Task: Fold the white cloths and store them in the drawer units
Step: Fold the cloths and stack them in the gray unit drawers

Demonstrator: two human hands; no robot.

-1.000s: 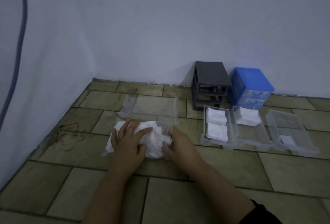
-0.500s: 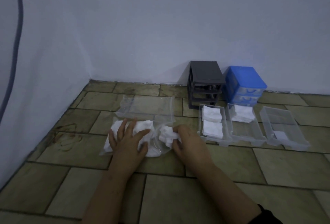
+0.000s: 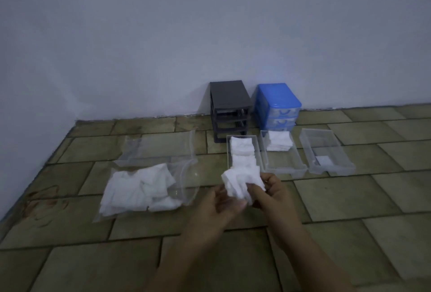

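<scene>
Two hands of yours meet over the tiled floor (image 3: 338,198), both gripping one crumpled white cloth (image 3: 241,181): your left hand (image 3: 217,212) pinches its lower edge between thumb and fingers, and your right hand (image 3: 271,195) curls its fingers round the cloth's right side, so each grip is closed on the fabric. Take the grey drawer unit (image 3: 229,110) at the wall as your landmark. Just right of it stands the blue drawer unit (image 3: 277,105). In front of it lies a clear drawer (image 3: 258,152) holding folded cloths, with a second clear drawer (image 3: 283,163) and a third (image 3: 326,152) further right. Left and nearer to you lies a clear plastic bag (image 3: 186,184) with the pile of unfolded cloths (image 3: 140,189) inside. Your held cloth hangs just in front of the first drawer.
</scene>
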